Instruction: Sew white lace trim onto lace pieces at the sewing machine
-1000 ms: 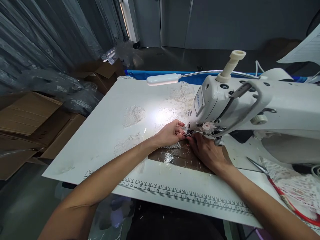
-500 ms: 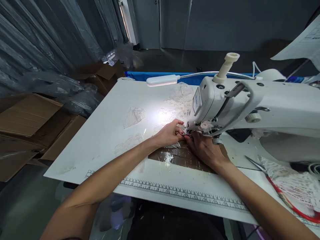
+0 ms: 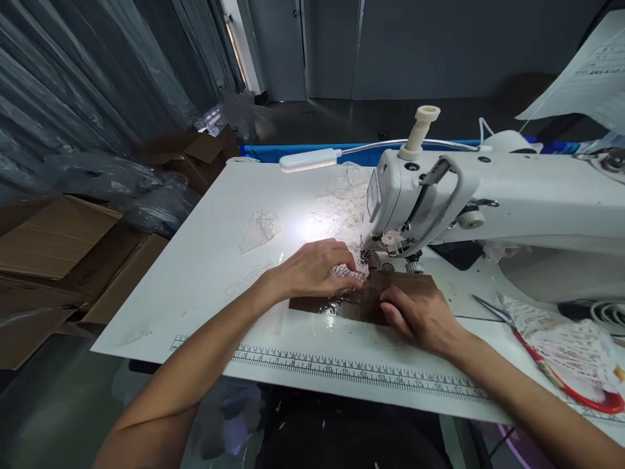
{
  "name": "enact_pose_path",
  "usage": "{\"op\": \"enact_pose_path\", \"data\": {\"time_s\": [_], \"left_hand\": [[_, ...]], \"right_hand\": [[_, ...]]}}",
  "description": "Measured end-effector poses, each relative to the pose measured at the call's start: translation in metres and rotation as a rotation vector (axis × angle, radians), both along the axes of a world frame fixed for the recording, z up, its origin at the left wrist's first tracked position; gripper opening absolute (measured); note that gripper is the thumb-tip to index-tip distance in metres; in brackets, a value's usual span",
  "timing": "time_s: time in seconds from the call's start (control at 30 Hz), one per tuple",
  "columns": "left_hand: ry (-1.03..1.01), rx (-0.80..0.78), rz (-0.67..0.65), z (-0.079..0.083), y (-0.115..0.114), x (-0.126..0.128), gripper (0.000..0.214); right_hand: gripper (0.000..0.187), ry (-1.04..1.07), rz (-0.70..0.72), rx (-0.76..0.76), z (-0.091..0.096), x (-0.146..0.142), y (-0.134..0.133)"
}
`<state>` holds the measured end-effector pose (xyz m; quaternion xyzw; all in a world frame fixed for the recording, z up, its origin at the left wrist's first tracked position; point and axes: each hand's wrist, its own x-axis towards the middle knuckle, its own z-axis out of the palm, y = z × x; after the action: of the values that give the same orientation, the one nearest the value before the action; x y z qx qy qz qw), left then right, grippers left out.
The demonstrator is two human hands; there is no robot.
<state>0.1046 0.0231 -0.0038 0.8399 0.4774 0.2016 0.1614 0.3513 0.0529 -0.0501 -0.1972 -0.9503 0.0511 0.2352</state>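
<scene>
A white lace piece lies just in front of the needle area of a white sewing machine. My left hand is on this lace, with its fingers bent over it and the lace showing between fingertips and thumb. Over the right part of a shiny brown sheet rests my right hand, its fingers curled in. Whatever it may hold is hidden under the palm. The brown sheet lies flat on the white table, partly covered by both hands.
More lace lies behind the left hand, and a small lace piece further left. Red-handled scissors lie at the right beside bundled lace. A lamp hangs over the table. Cardboard boxes stand left.
My hands were together by the needle, with a small dark tool between them. The right hand has drawn back toward me and right; the left has come slightly nearer, over the lace.
</scene>
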Motion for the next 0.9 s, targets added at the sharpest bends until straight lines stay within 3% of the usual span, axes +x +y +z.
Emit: {"op": "enact_pose_path", "data": {"time_s": [0.1,0.2,0.27,0.4,0.53,0.73,0.9], "left_hand": [[0.115,0.161,0.1,0.004,-0.002,0.0,0.023],[0.125,0.238,0.152,-0.013,0.0,0.01,0.019],[0.066,0.237,0.127,-0.028,0.002,0.017,0.018],[-0.01,0.236,0.105,-0.045,0.007,0.022,0.017],[-0.091,0.228,0.1,-0.037,0.015,0.018,0.013],[-0.043,0.135,0.115,-0.035,0.03,0.019,0.014],[0.078,0.278,0.047,-0.048,0.041,0.015,0.017]], "right_hand": [[0.032,-0.028,-0.053,0.006,-0.003,0.023,0.005],[0.031,-0.043,-0.293,0.078,-0.004,0.034,0.021],[0.029,-0.01,-0.36,0.076,-0.003,0.032,0.03],[0.022,0.064,-0.277,-0.147,0.003,0.015,0.036],[0.02,0.051,-0.275,-0.342,0.002,-0.003,0.031],[0.024,0.086,-0.277,-0.36,-0.011,-0.007,0.029],[0.021,0.126,-0.22,-0.375,-0.013,-0.005,0.029]]}}
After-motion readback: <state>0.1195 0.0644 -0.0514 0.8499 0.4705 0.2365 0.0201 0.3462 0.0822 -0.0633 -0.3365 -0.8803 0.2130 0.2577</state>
